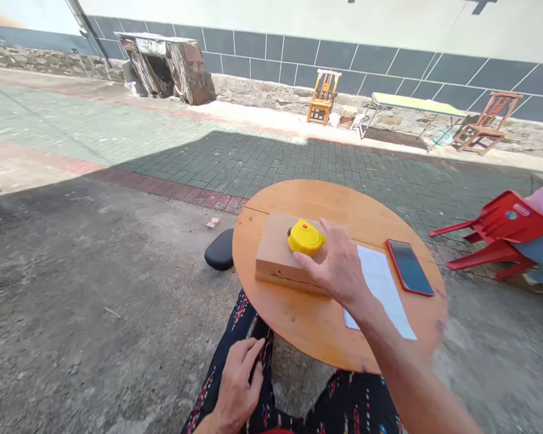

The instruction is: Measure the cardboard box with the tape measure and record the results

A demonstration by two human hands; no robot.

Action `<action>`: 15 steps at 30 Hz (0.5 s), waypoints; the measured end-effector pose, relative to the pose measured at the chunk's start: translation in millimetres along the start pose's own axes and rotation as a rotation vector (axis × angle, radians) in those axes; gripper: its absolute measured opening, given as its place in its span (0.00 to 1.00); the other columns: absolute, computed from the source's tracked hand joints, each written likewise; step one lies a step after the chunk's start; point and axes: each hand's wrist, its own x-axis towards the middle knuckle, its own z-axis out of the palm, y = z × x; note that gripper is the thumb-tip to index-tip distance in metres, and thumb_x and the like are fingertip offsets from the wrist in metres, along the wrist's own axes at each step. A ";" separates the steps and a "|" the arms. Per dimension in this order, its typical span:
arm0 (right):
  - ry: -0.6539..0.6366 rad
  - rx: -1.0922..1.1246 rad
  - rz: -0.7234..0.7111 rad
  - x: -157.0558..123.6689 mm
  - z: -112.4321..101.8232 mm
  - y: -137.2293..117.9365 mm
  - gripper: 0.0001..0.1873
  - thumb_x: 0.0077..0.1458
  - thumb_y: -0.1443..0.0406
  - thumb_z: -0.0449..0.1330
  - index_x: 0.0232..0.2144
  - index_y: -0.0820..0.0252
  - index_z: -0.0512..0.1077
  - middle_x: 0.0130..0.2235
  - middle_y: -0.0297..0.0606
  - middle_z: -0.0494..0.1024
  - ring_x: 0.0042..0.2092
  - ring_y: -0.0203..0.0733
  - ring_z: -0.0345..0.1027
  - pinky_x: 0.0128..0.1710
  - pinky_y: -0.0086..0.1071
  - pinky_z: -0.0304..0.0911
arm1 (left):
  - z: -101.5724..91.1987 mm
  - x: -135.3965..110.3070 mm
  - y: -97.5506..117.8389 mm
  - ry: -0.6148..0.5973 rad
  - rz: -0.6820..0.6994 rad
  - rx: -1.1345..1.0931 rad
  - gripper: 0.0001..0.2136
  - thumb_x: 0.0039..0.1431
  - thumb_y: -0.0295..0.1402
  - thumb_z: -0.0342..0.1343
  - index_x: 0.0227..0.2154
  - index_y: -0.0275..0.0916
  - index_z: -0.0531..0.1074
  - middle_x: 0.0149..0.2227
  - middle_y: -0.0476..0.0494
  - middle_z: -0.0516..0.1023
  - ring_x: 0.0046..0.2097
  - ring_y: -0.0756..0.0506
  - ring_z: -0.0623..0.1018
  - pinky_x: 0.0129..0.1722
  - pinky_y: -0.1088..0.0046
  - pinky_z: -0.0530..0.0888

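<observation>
A yellow tape measure (304,239) with a red button lies on top of a closed cardboard box (276,241). My right hand (337,259) reaches over the box's right side, thumb and fingers apart around the tape measure's right end, not closed on it. Below the table edge, my left hand (241,380) rests on my left thigh, its fingers loosely stretched out and nothing in them. White paper sheets (384,289) lie partly under my right forearm. To their right is a phone (409,267) in a red case.
The round wooden table (317,328) stands before my knees. A black padded seat (219,250) is at its left edge. On the right, a person sits on a red plastic chair (516,220). Wooden chairs (324,96) and a folding table (419,105) stand by the far wall.
</observation>
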 end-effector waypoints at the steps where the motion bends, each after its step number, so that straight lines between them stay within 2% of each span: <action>1: -0.023 -0.033 0.007 5.9 6.1 -2.0 0.39 0.50 0.52 0.64 0.60 0.63 0.61 0.58 0.56 0.70 0.59 0.64 0.63 0.56 0.58 0.58 | 3.2 0.3 -3.2 0.003 -0.004 0.006 0.19 0.58 0.23 0.50 0.52 0.39 0.71 0.46 0.38 0.76 0.47 0.43 0.77 0.47 0.65 0.78; 3: -0.046 -0.042 0.030 13.0 14.1 -3.4 0.37 0.50 0.53 0.64 0.59 0.64 0.64 0.55 0.55 0.74 0.56 0.65 0.66 0.55 0.58 0.59 | 8.4 4.4 -6.6 0.018 -0.026 0.007 0.18 0.58 0.23 0.50 0.51 0.38 0.72 0.46 0.38 0.77 0.47 0.42 0.77 0.46 0.64 0.77; 5: -0.027 0.059 0.088 13.3 15.5 -1.1 0.36 0.50 0.53 0.64 0.58 0.63 0.65 0.53 0.53 0.75 0.54 0.62 0.68 0.55 0.56 0.60 | 12.7 9.0 -7.1 0.036 -0.051 0.002 0.17 0.59 0.24 0.50 0.50 0.38 0.72 0.46 0.38 0.77 0.47 0.42 0.77 0.46 0.64 0.77; 9: 0.028 0.501 0.299 0.0 4.0 8.2 0.38 0.49 0.49 0.65 0.58 0.60 0.66 0.55 0.49 0.74 0.53 0.56 0.69 0.53 0.48 0.64 | 19.0 12.4 -4.0 0.040 -0.070 -0.028 0.16 0.60 0.24 0.49 0.48 0.39 0.73 0.45 0.39 0.77 0.46 0.43 0.77 0.45 0.65 0.77; 15: 0.129 1.092 0.420 -21.7 -11.8 9.9 0.27 0.51 0.52 0.65 0.51 0.56 0.74 0.48 0.41 0.79 0.51 0.51 0.71 0.53 0.44 0.64 | 22.3 13.1 0.4 0.027 -0.036 -0.050 0.15 0.60 0.24 0.50 0.47 0.39 0.74 0.44 0.39 0.78 0.45 0.43 0.77 0.44 0.65 0.76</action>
